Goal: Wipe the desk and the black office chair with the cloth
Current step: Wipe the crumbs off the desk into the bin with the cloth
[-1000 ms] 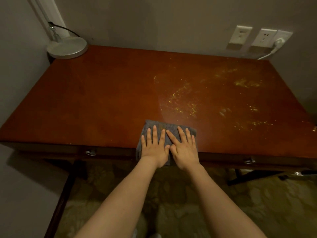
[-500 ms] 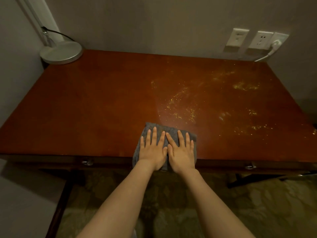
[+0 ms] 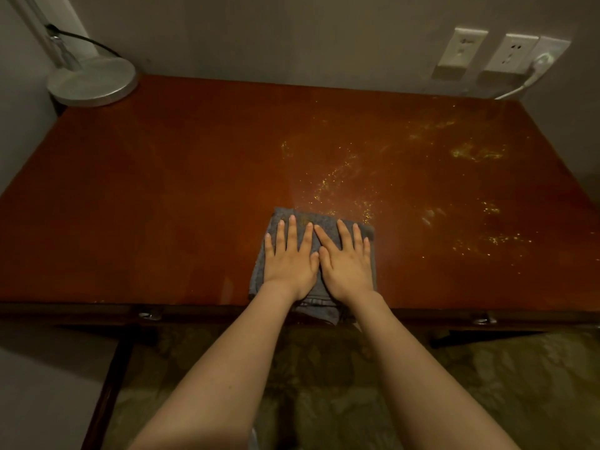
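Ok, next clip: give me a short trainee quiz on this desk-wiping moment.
1. True or false: the left hand and right hand lie flat on the cloth.
2. The yellow specks on the desk lie mostly: A left of the cloth; B beyond and right of it; C at the desk's left end.
3. Fill in: the cloth's near edge hangs over the desk's ___ edge.
Key: 1 true; 2 B; 3 front.

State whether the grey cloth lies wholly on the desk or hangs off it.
Partly off: the cloth droops at its near edge over the front of the desk.
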`<state>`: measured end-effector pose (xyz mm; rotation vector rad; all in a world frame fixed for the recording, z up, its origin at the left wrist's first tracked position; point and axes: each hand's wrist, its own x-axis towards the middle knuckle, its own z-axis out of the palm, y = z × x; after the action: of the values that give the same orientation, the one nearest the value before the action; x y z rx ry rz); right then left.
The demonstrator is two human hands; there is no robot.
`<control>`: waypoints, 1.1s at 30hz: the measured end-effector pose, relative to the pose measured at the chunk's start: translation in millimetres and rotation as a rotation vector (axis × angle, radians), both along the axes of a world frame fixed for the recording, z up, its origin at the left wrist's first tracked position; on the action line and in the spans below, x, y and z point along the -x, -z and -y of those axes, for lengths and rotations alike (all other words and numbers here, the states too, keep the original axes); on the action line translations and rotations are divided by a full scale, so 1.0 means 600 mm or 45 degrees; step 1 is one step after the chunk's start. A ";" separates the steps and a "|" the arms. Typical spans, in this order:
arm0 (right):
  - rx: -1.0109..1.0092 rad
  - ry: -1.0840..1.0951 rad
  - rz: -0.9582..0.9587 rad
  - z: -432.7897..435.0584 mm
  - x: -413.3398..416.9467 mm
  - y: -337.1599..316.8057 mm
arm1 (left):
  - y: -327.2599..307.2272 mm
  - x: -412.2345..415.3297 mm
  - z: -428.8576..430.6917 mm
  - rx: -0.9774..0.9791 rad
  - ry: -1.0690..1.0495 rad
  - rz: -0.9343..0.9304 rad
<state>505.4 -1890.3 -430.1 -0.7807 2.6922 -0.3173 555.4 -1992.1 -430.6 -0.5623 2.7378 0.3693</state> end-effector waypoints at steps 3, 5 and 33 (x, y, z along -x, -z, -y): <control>0.001 -0.003 -0.019 0.005 0.016 0.002 | 0.005 0.011 0.002 0.018 -0.026 -0.038; 0.007 -0.014 -0.032 0.006 0.026 0.004 | 0.009 0.016 0.001 0.033 -0.049 -0.081; 0.068 -0.118 -0.105 0.089 0.208 0.017 | 0.013 0.178 0.067 0.058 -0.197 -0.196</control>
<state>380.6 -1943.5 -440.4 -0.9506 2.7232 -0.3430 448.7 -2032.5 -438.6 -0.7919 2.8642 0.4036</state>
